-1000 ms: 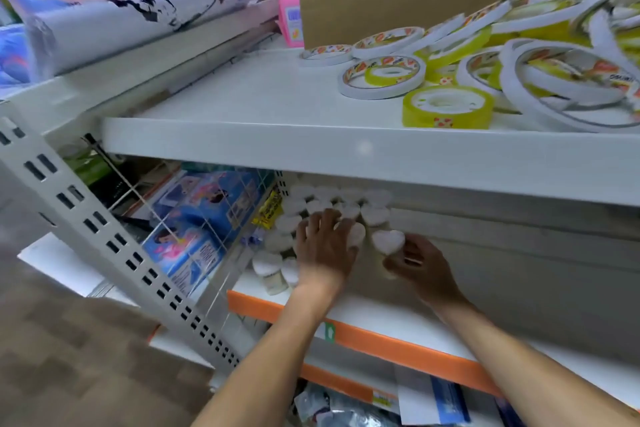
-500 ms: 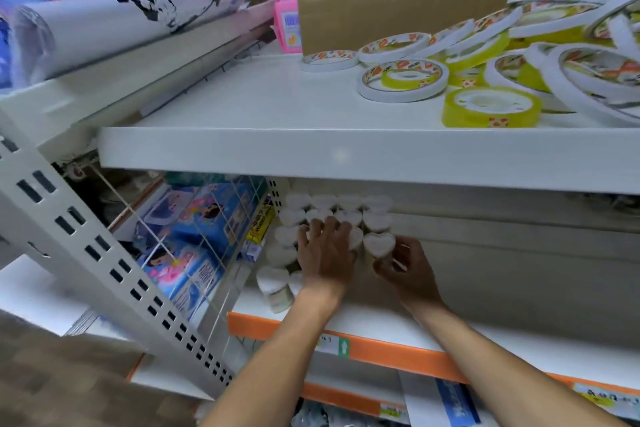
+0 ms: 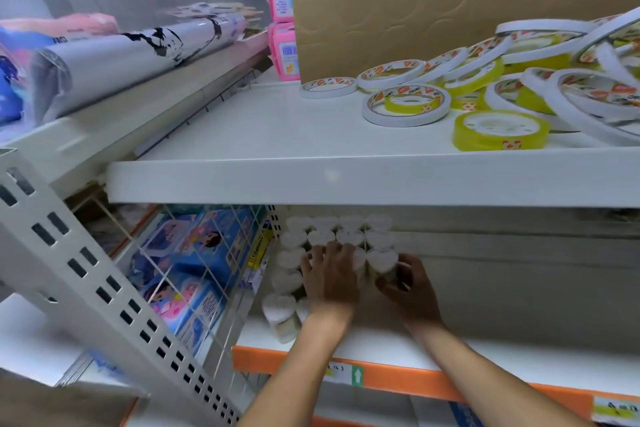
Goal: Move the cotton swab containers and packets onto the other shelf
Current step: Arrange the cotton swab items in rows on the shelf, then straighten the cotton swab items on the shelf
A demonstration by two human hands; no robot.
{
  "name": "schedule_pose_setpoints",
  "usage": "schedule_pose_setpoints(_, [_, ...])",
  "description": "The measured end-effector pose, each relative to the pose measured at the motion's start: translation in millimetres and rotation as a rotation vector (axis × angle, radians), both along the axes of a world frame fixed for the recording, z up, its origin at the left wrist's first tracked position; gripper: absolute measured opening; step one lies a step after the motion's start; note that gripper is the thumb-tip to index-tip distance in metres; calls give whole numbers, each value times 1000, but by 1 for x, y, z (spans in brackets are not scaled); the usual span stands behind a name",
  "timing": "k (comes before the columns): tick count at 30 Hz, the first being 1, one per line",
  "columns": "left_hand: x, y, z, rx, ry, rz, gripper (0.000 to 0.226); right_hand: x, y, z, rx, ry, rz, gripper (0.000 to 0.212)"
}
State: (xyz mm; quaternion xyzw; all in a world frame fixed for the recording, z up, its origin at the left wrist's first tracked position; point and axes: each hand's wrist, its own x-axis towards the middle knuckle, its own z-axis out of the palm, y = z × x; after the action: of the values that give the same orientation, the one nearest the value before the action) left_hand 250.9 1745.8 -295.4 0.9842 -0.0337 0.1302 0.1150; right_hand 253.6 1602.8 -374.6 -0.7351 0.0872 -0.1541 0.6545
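Under the store's white upper shelf (image 3: 346, 180), I work the lower shelf (image 3: 381, 340): left hand (image 3: 329, 279) spread flat across heart-lidded cotton swab containers (image 3: 322, 236), steadying them; right hand (image 3: 408, 291) clenched around one container (image 3: 382, 260), apparently placing it.

Lower shelf (image 3: 485, 362), white with an orange front edge, carries a block of heart-lidded containers (image 3: 349, 236) at its left end. Upper white shelf (image 3: 277, 135) carries loose tape rolls (image 3: 500, 130) at right and pink packets (image 3: 282, 48) at rear.
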Motion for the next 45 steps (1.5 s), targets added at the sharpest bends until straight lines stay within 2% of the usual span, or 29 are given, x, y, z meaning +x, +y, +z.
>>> schedule_pose_setpoints(3, [-2,0,1,-4,3,-4,42,-1,-3,-4,-4,13,7,53])
schedule_pose_setpoints(8, [-15,-9,8,-51,-59,-130,45,0,-6,-6,139,125,-31,75])
schedule_pose_setpoints(13, [-37,-39,9,-143,-153,-330,35,-2,-23,3,161,216,-110,51])
schedule_pose_setpoints(18, [-42,-72,4,-269,53,-367,34,-26,-68,10,120,264,-201,27])
schedule_pose_setpoints(24, [-48,-118,-7,-339,274,-424,29,-67,-124,19,2,286,-333,26])
schedule_pose_setpoints(35, [-68,-212,-19,-424,448,-483,32,-147,-240,43,-261,326,-361,24])
schedule_pose_setpoints(40, [-89,-278,-20,-408,444,-557,34,-187,-304,46,-280,370,-407,28])
schedule_pose_setpoints(45, [-121,-360,-14,-455,446,-617,35,-224,-369,45,-260,375,-405,19])
